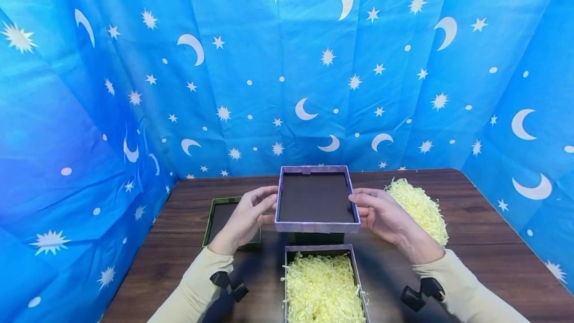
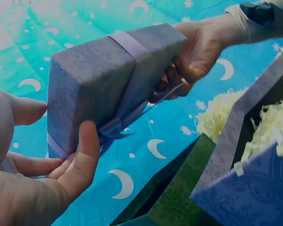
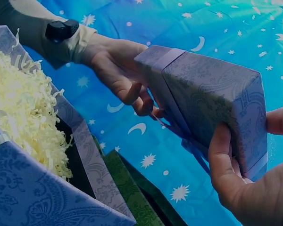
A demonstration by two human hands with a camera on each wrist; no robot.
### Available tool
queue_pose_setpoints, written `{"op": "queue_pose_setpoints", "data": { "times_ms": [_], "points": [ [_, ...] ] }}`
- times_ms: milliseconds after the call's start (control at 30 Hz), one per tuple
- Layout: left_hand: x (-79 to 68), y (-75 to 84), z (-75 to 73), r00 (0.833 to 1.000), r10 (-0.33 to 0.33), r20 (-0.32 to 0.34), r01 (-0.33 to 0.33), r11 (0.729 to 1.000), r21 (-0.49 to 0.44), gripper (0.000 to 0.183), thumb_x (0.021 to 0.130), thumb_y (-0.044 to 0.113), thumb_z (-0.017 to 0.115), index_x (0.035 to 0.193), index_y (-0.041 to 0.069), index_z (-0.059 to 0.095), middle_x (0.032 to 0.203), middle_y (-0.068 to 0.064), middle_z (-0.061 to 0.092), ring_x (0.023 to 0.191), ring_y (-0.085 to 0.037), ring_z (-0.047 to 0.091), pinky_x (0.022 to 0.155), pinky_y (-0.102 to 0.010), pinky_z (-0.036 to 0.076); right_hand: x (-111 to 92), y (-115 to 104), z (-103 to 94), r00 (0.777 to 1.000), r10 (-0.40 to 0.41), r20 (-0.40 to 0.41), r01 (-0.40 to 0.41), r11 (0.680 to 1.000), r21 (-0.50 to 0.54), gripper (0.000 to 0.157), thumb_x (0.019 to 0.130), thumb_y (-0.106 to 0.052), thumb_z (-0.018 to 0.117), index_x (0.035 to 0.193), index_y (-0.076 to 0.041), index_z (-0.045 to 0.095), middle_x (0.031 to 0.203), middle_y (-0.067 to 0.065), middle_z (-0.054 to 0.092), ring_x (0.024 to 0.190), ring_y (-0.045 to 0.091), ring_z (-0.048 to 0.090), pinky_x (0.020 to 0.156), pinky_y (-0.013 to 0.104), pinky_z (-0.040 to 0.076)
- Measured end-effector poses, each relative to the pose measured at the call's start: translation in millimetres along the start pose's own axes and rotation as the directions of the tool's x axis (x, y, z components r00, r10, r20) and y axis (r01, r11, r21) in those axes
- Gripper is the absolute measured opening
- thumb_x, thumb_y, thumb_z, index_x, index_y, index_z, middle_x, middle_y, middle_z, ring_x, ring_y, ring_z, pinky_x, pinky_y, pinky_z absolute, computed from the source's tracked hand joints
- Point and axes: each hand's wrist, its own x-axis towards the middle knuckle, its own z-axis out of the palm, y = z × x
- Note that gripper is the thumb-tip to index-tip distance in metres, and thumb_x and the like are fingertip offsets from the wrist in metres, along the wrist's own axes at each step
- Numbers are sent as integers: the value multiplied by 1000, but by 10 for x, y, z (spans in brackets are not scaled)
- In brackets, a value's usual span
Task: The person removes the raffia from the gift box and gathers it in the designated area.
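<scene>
A patterned lavender box lid [image 1: 316,198] is held up over the table, its dark hollow side facing the head camera. My left hand [image 1: 244,218] grips its left side, and my right hand [image 1: 387,216] grips the opposite side. From below, both wrist views show the lid's outer face with a lavender ribbon [image 2: 132,56] and bow [image 2: 114,129]. In the left wrist view, thumb and fingers pinch the lid's edge. Below the lid stands a matching lavender box [image 1: 319,248], filled with pale yellow shredded paper [image 1: 325,288].
A dark green box [image 1: 316,238] stands behind the lavender one, partly hidden by the lid. To the left lies a green-rimmed lid or tray [image 1: 221,218], partly behind my left hand. Loose yellow shredded paper [image 1: 419,211] is heaped at the right. A blue curtain [image 1: 251,64] surrounds the table [image 1: 484,223].
</scene>
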Motion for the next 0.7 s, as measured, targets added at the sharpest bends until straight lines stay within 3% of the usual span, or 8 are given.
{"op": "queue_pose_setpoints", "data": {
  "times_ms": [300,500,700],
  "points": [
    [-40,53,4,995,-82,-50,80,996,-34,52,95,13,61,136,-12,42,106,-9,63,84,-14,66,74,-27,59,16,38,27,1000,-4,26,5,1000,-6,12,98,-5,50,109,0,51,84,2,71,72,10,68,71,29,59],
    [-66,55,-11,996,-69,-52,67,997,-41,48,96,12,59,135,-12,43,107,-9,62,84,-14,64,74,-28,59,25,37,69,1000,8,8,-8,1000,-13,14,97,-7,53,109,-2,48,76,-2,65,63,6,59,63,24,55],
    [-97,54,-41,995,-71,-67,69,997,-23,49,95,13,61,134,-12,44,108,-10,61,82,-14,63,73,-29,59,44,49,97,1000,23,-12,-23,999,-27,22,96,-6,55,113,1,44,78,-1,66,66,7,62,66,26,57]
  ]
}}
